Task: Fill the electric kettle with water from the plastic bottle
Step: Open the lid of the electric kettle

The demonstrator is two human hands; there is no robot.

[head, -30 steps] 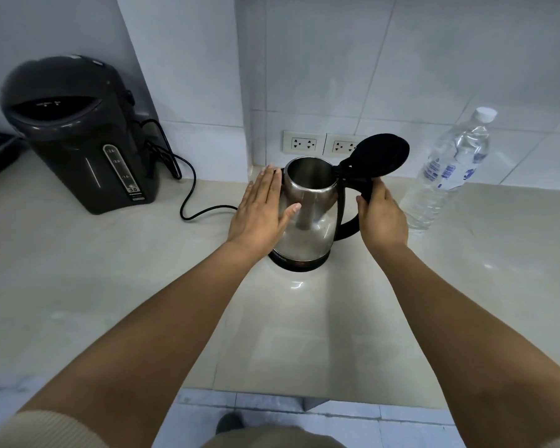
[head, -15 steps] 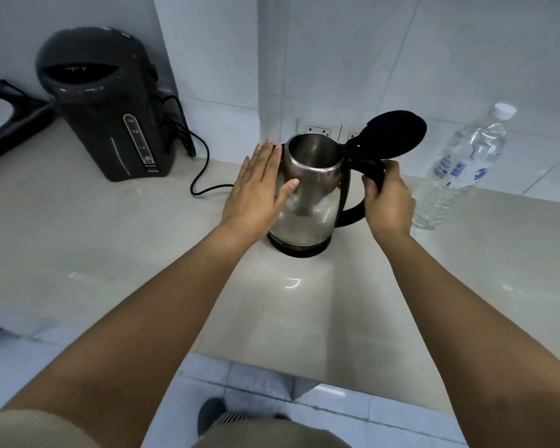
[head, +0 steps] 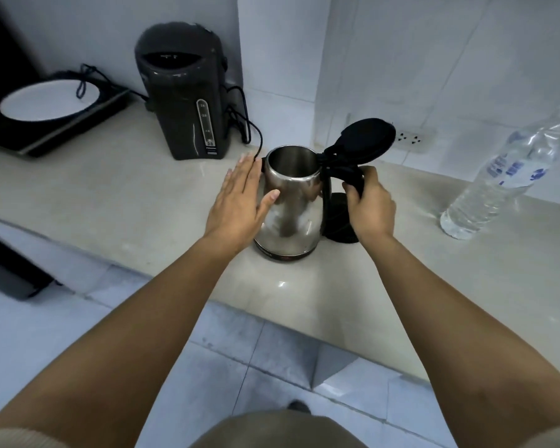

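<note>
A steel electric kettle stands on the pale counter, its black lid flipped up and open. My left hand lies flat against the kettle's left side, fingers spread. My right hand is closed around the black handle. A black round base shows just right of the kettle, behind my right hand. The clear plastic bottle with a white cap stands capped at the far right, apart from both hands.
A dark hot-water dispenser with a trailing black cord stands at the back left. Further left sits an induction cooker with a white plate. Wall sockets lie behind the kettle. The counter edge runs close to me.
The kettle has come off its black base and shifted left and toward the counter's front edge, with both hands still on it. The view has swung right and pulled back.
</note>
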